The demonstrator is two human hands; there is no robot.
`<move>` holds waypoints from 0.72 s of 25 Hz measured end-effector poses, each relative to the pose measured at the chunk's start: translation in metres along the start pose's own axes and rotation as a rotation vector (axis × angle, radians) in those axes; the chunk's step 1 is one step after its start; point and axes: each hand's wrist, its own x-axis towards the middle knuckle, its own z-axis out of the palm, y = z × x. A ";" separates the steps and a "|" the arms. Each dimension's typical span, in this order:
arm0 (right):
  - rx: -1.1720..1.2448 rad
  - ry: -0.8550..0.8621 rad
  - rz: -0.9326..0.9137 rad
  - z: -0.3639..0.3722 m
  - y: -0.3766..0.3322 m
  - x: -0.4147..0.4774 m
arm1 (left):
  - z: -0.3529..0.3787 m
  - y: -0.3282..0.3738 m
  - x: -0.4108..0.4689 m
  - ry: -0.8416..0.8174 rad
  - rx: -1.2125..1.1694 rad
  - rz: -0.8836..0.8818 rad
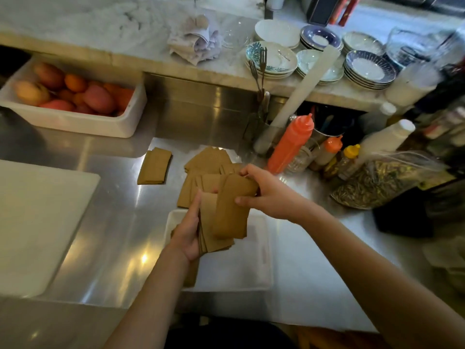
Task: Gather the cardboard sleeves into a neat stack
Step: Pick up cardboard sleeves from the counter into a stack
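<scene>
item: held bundle of cardboard sleeves [210,222]. several flat brown pieces with fanned, uneven edges. the left grip [187,234] curls round one long side and holds them above the white tray [254,270]. judged reason: this hand acts as collector, so each new piece joins one pile that can be squared afterwards.

item: single sleeve [231,205]. the right grip [269,195] pinches its far end. it lies tilted against the front of the bundle, apparently being added.

item: loose sleeves [203,170]. an overlapping heap on the bench [113,217], just beyond both hands, not yet gathered.

item: side stack [154,166]. it lies apart, left of the heap, and is fairly square.

surroundings: white board [37,222] at left; tub of fruit [73,99] at back left; squeeze bottles [290,144] and a bag of seeds [377,185] at right; plates [367,69] on the raised ledge.

in the way: the bottles stand near the heap's right edge, so a wide reach there could knock them. the tray occupies the bench directly below the hands.
</scene>
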 end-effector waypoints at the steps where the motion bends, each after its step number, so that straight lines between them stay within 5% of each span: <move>1: -0.052 0.012 -0.006 0.008 -0.002 0.002 | -0.001 0.002 -0.002 -0.021 0.009 -0.015; 8: -0.373 0.123 -0.081 0.049 -0.002 0.008 | -0.001 0.006 -0.016 -0.122 0.033 -0.019; 18: -0.272 0.323 0.106 0.008 0.034 0.039 | -0.018 0.014 -0.015 -0.114 -0.159 -0.049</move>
